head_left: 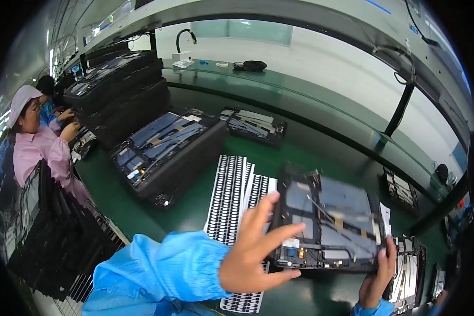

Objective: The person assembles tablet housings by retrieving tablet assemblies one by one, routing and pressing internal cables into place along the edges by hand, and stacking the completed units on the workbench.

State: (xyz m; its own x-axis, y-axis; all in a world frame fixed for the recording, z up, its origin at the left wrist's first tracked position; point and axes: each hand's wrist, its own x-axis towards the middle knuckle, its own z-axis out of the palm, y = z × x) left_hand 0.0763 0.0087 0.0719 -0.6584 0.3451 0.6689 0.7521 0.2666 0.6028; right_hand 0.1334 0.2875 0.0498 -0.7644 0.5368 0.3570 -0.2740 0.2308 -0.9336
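Note:
In front of me is an opened tablet-like device [347,197] with flat grey battery packs, ribbon cables and a small circuit board along its near edge, in a black frame or tray. It is tilted and slightly blurred. My right hand [378,274] grips its near right corner, the thumb on the rim and part of the hand hidden. My left hand [258,250] is open, fingers spread, at the device's left side; the fingertips overlap its edge, and whether they touch I cannot tell. Under and beside it lie white sheets of black stickers [227,197].
A stack of black trays with similar devices [160,145] stands to the left, with taller stacks [116,84] behind. Another device [254,125] lies farther back. More black trays [52,231] fill a rack at lower left, near a person in pink [42,142]. Devices [405,274] lie at right.

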